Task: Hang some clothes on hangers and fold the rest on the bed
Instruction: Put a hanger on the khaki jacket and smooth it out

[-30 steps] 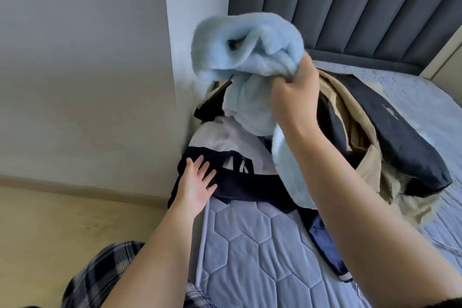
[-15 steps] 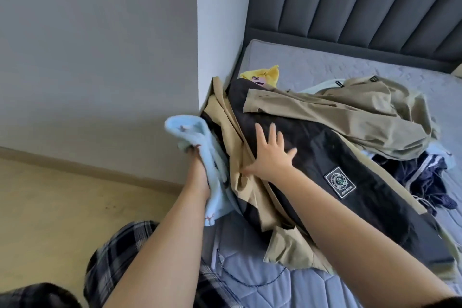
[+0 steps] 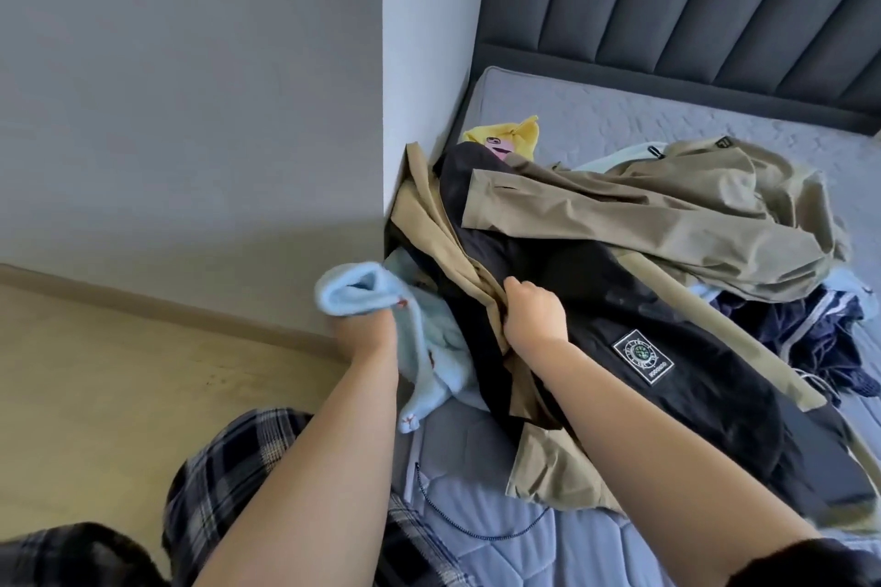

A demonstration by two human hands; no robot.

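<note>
We are early in the task: nothing looks folded or hung, and no hanger shows. Our left hand (image 3: 369, 324) grips a fluffy pale-blue fleece (image 3: 350, 296) at the near edge of the quilted bed (image 3: 619, 119). Our right hand (image 3: 534, 317) curls round the smooth black-and-tan jacket (image 3: 691, 377), crumpled atop the heap.

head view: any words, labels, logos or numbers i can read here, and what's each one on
Patch on the jacket: capitals along its lower edge that seem to start "WOOD"; the rest, and the ring text round the green emblem, are too blurred.
Tag on the khaki shirt: a pale mark, too small to read.
Yellow cloth: a small oval print, unreadable.
No other text shows.
</note>
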